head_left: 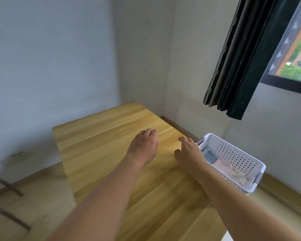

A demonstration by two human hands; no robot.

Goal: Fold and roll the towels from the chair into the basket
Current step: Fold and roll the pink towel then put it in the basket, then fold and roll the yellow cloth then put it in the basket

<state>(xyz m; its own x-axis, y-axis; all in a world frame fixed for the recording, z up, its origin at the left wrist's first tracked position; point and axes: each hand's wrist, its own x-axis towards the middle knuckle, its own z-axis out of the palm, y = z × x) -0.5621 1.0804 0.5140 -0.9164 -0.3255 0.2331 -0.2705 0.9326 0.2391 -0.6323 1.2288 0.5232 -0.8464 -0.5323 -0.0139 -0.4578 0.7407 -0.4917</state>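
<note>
Both your arms reach forward over the wooden surface (101, 136), and neither grip has hold of anything. Your left hand (143, 145) hovers over or rests on the middle of the surface with its fingers loosely curled downward, knuckles up; whether the fingertips touch the wood cannot be told. Your right hand (188, 152) sits just to the right of it, fingers relaxed and slightly spread, thumb pointing toward the left hand, and its outer edge lies right beside the near corner of the white perforated basket (240, 157).

The basket stands at the right edge of the surface, close to the wall under the window (295, 54), set at an angle so one short end points away from you. Inside it lie rolled towels: a grey towel (210, 156) at the far end and a pale pinkish towel (224, 166) next to it, with more light fabric toward the near end, blurred and hard to make out.

A dark curtain (241, 58) hangs bunched at the left side of the window. At the far left edge, a blurred grey shape with dark legs stands on the floor (42, 197); you cannot tell what it is.
</note>
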